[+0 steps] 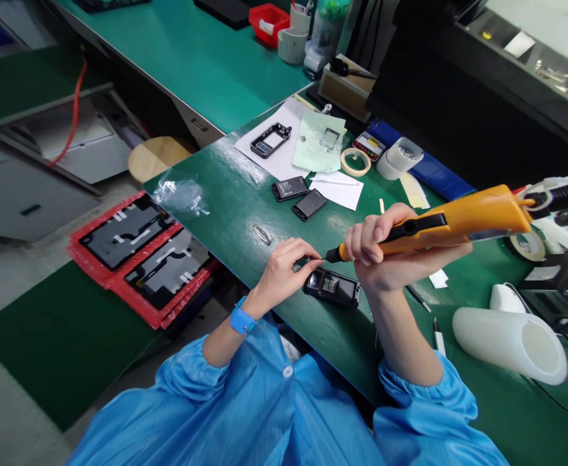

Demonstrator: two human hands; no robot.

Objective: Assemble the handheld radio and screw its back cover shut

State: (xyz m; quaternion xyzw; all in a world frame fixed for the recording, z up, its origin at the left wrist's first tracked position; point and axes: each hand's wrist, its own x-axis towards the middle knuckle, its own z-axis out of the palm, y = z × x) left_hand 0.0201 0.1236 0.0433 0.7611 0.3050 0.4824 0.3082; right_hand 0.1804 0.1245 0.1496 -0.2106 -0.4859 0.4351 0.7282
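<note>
My right hand (385, 255) is wrapped round an orange electric screwdriver (458, 223) that lies nearly level, its thin bit pointing left. My left hand (286, 268) pinches its fingertips together right at the bit's tip (323, 259), perhaps on something tiny that I cannot make out. Just below both hands a small black device (332, 287) with an opened back lies on the green mat (226, 200). A blue strap (242, 320) sits on my left wrist, and both arms wear blue sleeves.
Farther back lie two dark phones (299, 196), white papers (337, 188), a black frame (270, 140), a tape roll (355, 161) and a clear bag (182, 194). A white cylinder (510, 336) lies at right. Red trays (141, 252) with black parts sit left of the bench.
</note>
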